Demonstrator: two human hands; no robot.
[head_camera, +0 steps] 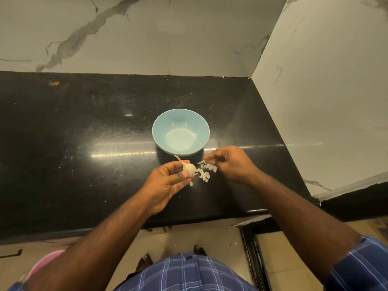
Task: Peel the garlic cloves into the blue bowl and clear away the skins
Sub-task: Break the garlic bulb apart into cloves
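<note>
Holding the garlic (188,167) in my left hand (168,182), I pinch it between thumb and curled fingers with its stem pointing away, so the loose side faces my other hand. My right hand (230,163) pinches a strip of papery skin (206,171) and holds it off to the side; more flakes hang between my hands over the black counter (84,143). I work just in front of the blue bowl (180,132), which looks empty, so I judge each bare clove can drop straight in. Peeling has barely begun.
</note>
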